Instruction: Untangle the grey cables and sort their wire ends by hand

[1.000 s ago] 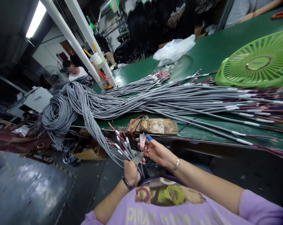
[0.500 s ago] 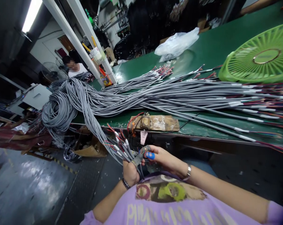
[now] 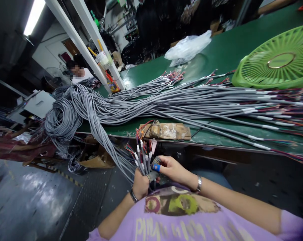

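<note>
My left hand (image 3: 141,183) is closed around a bunch of grey cables (image 3: 142,164) at my waist. The cable ends stand up out of the fist, with white sleeves and thin red, blue and dark wires fanning out. Wrapped fingers show on this hand. Beside it, my right hand (image 3: 173,171) is closed, thumb and fingers pressed together close to the left thumb. Blue tape (image 3: 156,167) covers its thumb and grey wrap covers a fingertip. Whatever lies between those fingertips is hidden. From the fist, the cables run back left to the bench.
Long grey cables (image 3: 191,100) cover the green bench (image 3: 224,50). At its front edge lies a wooden block (image 3: 173,131) with wiring. A green fan (image 3: 279,60) stands right, a plastic bag (image 3: 187,48) behind. A coiled bundle (image 3: 62,118) hangs left; people are further off.
The cable ends in my left hand have swung right and more upright, now overlapping the block's left end. My right hand remains beside them; the coloured wires seen at its fingertips no longer show.
</note>
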`<state>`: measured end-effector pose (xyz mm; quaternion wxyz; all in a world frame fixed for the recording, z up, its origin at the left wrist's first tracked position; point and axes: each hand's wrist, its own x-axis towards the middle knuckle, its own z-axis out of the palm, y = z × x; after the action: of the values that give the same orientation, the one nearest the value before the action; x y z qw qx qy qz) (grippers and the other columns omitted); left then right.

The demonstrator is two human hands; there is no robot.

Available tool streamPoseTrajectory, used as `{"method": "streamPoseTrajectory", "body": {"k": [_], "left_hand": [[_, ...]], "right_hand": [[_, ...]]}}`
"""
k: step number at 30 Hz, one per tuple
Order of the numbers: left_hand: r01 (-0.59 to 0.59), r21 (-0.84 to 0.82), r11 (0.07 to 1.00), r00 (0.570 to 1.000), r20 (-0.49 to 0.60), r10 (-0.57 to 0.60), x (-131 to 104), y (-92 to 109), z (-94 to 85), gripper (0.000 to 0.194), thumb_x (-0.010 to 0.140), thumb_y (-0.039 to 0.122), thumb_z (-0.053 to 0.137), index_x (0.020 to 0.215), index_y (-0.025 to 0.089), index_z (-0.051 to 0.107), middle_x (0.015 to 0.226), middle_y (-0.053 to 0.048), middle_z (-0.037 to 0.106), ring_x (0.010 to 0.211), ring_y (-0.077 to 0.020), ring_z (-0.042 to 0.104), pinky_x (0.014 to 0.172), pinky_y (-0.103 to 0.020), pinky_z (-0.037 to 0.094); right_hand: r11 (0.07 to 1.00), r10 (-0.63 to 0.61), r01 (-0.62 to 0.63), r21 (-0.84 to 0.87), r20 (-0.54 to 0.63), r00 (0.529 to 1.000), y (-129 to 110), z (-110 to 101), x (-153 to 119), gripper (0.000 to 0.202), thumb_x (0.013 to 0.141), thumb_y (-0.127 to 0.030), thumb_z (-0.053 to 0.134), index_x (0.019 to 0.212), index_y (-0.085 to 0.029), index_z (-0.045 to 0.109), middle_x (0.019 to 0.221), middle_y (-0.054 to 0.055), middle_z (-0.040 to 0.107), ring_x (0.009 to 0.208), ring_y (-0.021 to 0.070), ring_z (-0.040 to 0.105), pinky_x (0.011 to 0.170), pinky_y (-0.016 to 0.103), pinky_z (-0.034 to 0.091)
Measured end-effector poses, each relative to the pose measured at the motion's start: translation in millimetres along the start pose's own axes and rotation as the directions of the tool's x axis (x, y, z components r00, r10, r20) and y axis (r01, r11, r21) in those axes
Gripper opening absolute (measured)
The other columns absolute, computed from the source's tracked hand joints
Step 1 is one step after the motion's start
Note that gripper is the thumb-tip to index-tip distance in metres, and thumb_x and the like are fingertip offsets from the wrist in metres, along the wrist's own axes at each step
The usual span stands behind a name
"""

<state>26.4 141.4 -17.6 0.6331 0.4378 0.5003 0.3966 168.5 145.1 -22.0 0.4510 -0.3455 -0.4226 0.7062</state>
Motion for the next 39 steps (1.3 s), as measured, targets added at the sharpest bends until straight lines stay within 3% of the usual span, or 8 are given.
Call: {"method": "streamPoseTrajectory", "body": {"k": [9,12,16,19,24,27,34,39], "left_hand": [[-0.088,-0.166,0.982,0.992,-0.102,0.071,-1,4,7.5,0.023,0.059,0.032,0.075,0.055,0.014,0.063,0.045,-0.002,0.059,0.053,-0.019,0.063,0.055,-0.03,0.051],[-0.105,-0.151,0.983,0.989,-0.117,0.087,-1,10,7.4,0.024,0.059,0.033,0.074,0.051,0.014,0.062,0.045,-0.002,0.059,0.052,-0.0175,0.061,0.055,-0.029,0.05],[-0.091,-0.165,0.982,0.99,-0.125,0.071,3,19,7.9,0.021,0.058,0.03,0.072,0.05,0.014,0.061,0.044,-0.002,0.057,0.044,-0.014,0.055,0.05,-0.027,0.046],[-0.088,-0.184,0.979,0.992,-0.109,0.069,9,25,11.6,0.019,0.057,0.027,0.07,0.049,0.014,0.059,0.043,-0.001,0.056,0.041,-0.0122,0.052,0.047,-0.026,0.044],[-0.09,-0.178,0.98,0.991,-0.109,0.071,14,28,18.6,0.02,0.057,0.028,0.071,0.051,0.014,0.058,0.043,0.0,0.056,0.041,-0.0112,0.052,0.049,-0.025,0.044],[-0.085,-0.172,0.981,0.99,-0.124,0.064,15,26,19.4,0.022,0.058,0.03,0.072,0.051,0.014,0.058,0.043,0.0,0.055,0.042,-0.0115,0.053,0.049,-0.024,0.044],[-0.09,-0.168,0.982,0.991,-0.112,0.072,15,25,19.6,0.023,0.058,0.031,0.072,0.049,0.014,0.058,0.044,-0.001,0.056,0.045,-0.013,0.055,0.052,-0.026,0.046],[-0.084,-0.189,0.978,0.993,-0.102,0.065,14,23,18.1,0.018,0.059,0.025,0.07,0.05,0.013,0.059,0.043,-0.001,0.057,0.044,-0.0124,0.055,0.05,-0.024,0.045]], "right_hand": [[0.981,0.037,-0.014,0.191,-0.117,0.992,1,5,3,0.024,0.071,-0.035,0.069,0.065,-0.018,0.054,0.049,-0.003,0.055,0.047,0.0109,0.052,0.049,0.023,0.036],[0.913,0.119,-0.05,0.404,-0.148,0.982,10,-7,7,0.021,0.071,-0.032,0.07,0.065,-0.018,0.055,0.054,-0.004,0.054,0.048,0.0091,0.049,0.05,0.023,0.039],[0.837,0.204,-0.114,0.536,-0.11,0.973,13,-26,19,0.026,0.082,-0.043,0.057,0.076,-0.018,0.06,0.071,0.003,0.062,0.058,0.0108,0.055,0.057,0.024,0.046],[0.864,0.152,-0.085,0.496,-0.096,0.984,3,-29,31,0.031,0.082,-0.048,0.057,0.078,-0.017,0.06,0.076,0.005,0.064,0.061,0.0111,0.056,0.057,0.024,0.045],[0.956,-0.045,0.086,0.28,-0.15,0.988,-12,-17,42,0.038,0.073,-0.053,0.066,0.07,-0.016,0.059,0.059,0.0,0.057,0.051,0.0088,0.047,0.051,0.023,0.037],[0.958,-0.04,0.102,0.268,-0.228,0.973,-14,-15,40,0.042,0.073,-0.057,0.063,0.069,-0.016,0.059,0.059,0.0,0.057,0.051,0.009,0.046,0.051,0.024,0.035],[0.95,-0.03,0.081,0.3,-0.17,0.985,-16,-14,37,0.034,0.072,-0.049,0.067,0.07,-0.017,0.058,0.062,0.0,0.057,0.052,0.0092,0.046,0.052,0.023,0.038],[0.959,-0.105,0.159,0.236,-0.224,0.969,-9,-13,40,0.043,0.074,-0.06,0.059,0.07,-0.017,0.058,0.06,-0.001,0.055,0.05,0.0101,0.045,0.05,0.025,0.036]]}}
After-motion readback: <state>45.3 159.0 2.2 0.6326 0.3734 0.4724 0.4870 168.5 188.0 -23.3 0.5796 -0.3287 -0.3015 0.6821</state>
